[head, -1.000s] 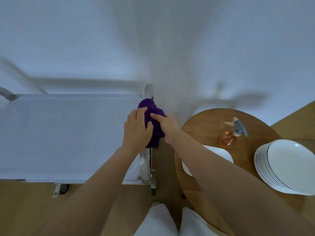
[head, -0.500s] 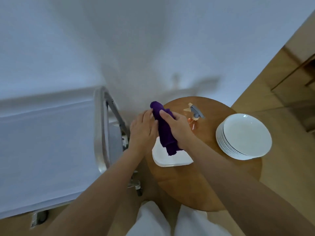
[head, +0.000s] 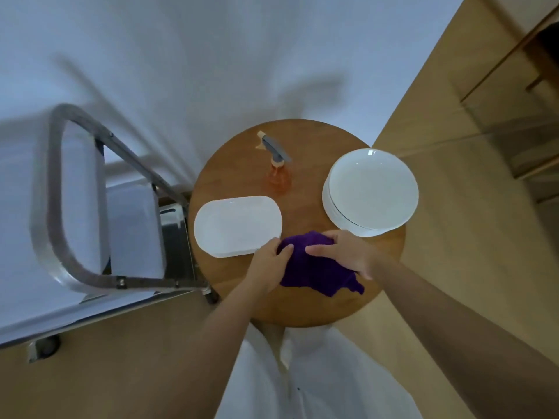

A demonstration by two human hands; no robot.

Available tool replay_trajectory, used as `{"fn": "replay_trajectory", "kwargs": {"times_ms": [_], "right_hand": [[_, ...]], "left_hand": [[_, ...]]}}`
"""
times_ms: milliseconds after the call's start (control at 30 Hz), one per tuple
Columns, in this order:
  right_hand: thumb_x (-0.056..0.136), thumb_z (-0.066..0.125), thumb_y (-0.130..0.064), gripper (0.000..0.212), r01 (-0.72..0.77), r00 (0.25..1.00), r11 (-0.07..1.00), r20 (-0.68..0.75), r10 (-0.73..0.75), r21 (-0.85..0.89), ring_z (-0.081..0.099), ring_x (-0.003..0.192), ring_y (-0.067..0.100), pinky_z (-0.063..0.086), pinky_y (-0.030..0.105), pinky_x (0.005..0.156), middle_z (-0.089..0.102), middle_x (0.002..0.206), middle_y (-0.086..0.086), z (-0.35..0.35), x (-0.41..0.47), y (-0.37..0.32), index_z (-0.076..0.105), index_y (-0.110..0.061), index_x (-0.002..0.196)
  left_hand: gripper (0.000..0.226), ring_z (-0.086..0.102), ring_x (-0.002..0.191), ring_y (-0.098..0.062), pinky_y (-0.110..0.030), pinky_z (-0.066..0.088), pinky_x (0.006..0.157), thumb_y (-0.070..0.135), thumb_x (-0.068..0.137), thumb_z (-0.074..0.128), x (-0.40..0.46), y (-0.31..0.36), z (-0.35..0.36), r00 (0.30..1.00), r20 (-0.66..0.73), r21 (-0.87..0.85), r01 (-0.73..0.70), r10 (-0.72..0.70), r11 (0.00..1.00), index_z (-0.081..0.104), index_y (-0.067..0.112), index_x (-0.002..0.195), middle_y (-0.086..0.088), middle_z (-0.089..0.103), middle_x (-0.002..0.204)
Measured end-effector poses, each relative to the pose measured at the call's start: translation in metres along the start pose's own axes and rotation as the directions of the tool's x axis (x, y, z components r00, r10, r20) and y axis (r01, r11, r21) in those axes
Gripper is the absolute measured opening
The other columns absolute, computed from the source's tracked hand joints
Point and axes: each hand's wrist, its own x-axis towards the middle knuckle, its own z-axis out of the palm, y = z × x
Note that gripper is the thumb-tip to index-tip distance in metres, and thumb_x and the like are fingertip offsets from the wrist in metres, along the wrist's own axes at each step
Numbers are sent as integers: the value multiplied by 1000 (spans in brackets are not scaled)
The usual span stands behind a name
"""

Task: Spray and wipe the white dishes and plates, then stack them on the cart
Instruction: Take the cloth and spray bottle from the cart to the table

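Note:
A purple cloth [head: 314,270] lies bunched on the near part of the round wooden table [head: 305,306]. My left hand [head: 269,264] grips its left side and my right hand [head: 344,252] presses on its top right. Just left of the cloth sits a white oblong dish [head: 236,225], its near corner touching my left hand. A stack of several round white plates [head: 370,192] stands at the table's right. An orange spray bottle [head: 276,167] with a grey trigger stands at the back. The cart [head: 75,207] with a metal handle is to the left.
A white wall rises behind the table and cart. Wooden floor [head: 453,207] stretches to the right, with wooden furniture at the far right edge. My white clothing [head: 302,373] fills the bottom of the view, close to the table's near edge.
Both hands carried the purple cloth from over the cart's handle rightward and down onto the table's near part. The view swung right, so the table now sits at the centre.

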Motion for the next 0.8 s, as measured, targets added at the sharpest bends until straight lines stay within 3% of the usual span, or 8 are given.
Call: {"fn": "replay_trajectory", "kwargs": {"times_ms": [67, 133, 233, 333, 467, 600, 800], "right_hand": [[70, 78, -40, 43, -39, 998, 993, 39, 43, -113, 62, 91, 16, 52, 26, 67, 65, 100, -6, -10, 4, 19, 58, -29, 106], [70, 80, -35, 47, -80, 990, 980, 98, 99, -181, 61, 94, 17, 53, 27, 69, 64, 103, -6, -17, 10, 33, 56, -30, 109], [73, 76, -35, 27, -91, 971, 967, 196, 140, -240, 65, 87, 14, 52, 24, 63, 68, 94, -7, -26, 20, 44, 63, -31, 97], [78, 72, -34, 17, -54, 973, 933, 191, 129, -357, 63, 86, 14, 50, 25, 67, 67, 92, -6, -29, 41, 54, 63, -28, 91], [84, 66, -23, 27, 54, 998, 823, 48, -32, -565, 55, 96, 17, 43, 26, 76, 57, 102, -2, -23, 81, 66, 56, -20, 109], [90, 55, -18, 35, 84, 987, 735, -47, -155, -673, 51, 103, 21, 43, 31, 87, 52, 115, 6, -15, 110, 70, 50, -15, 125], [93, 46, -16, 30, 26, 975, 598, -112, -192, -801, 50, 103, 24, 45, 38, 86, 52, 113, 8, -10, 131, 74, 49, -13, 122]], "left_hand": [[21, 58, 84, -12, -31, 51, 76, 34, 99, 43, -3, -9, 18, 1000, -10, 49, 14, -14, 999, 54, 17, 97, 3, 61, 92], [20, 58, 80, -12, -28, 49, 69, 36, 99, 44, -6, -16, 30, 1000, -10, 67, 12, -12, 998, 54, 20, 90, 4, 61, 86], [18, 54, 75, -5, -19, 39, 60, 36, 99, 43, -6, -24, 41, 1000, -1, 132, 18, -18, 991, 48, 28, 84, 11, 56, 80], [19, 55, 75, -8, -21, 38, 60, 35, 99, 42, 4, -37, 50, 1000, -17, 136, 27, -25, 990, 47, 26, 83, 10, 56, 79], [20, 59, 93, -18, -28, 45, 76, 29, 101, 40, 30, -51, 53, 998, -47, 132, 54, -48, 990, 54, 18, 109, 0, 63, 102], [37, 55, 116, -22, -35, 46, 95, 26, 102, 38, 58, -61, 48, 993, -80, 158, 97, -86, 983, 44, 19, 138, -3, 58, 130], [45, 53, 119, -21, -32, 44, 96, 31, 101, 39, 76, -80, 46, 992, -44, 291, 122, -114, 949, 36, 18, 145, -3, 54, 135]]}}
